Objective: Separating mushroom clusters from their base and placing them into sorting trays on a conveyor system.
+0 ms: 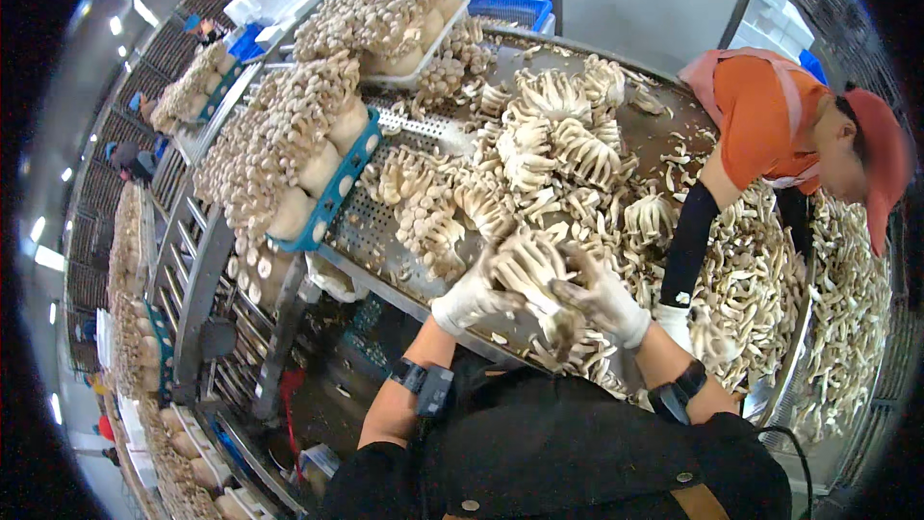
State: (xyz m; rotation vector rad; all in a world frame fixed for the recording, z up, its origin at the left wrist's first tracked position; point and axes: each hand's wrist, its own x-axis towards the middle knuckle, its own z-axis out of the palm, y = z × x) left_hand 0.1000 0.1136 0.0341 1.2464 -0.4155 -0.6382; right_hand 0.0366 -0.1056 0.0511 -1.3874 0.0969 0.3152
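Note:
Over the near edge of the metal table I have a cluster of pale, long-stemmed mushrooms (527, 268) between my hands, its darker base pointing down toward me. White-gloved, my left hand (476, 297) is closed on the cluster's left side. On its right side, the fingers of my right hand (608, 300), also gloved, curl against the stems, a little blurred. Beyond my hands lies a heap of whole mushroom clusters (558, 140). Brown-capped clusters (419, 202) rest on the left part of the table, and loose separated mushrooms (736, 279) are piled to the right.
A blue tray (332, 195) of mushroom blocks stands along the table's left side, with a white tray (423, 72) behind it. At the right a person in an orange shirt (760, 111) leans over the pile, a black-sleeved arm (688, 241) close to my right hand. Roller conveyors (183, 260) run at far left.

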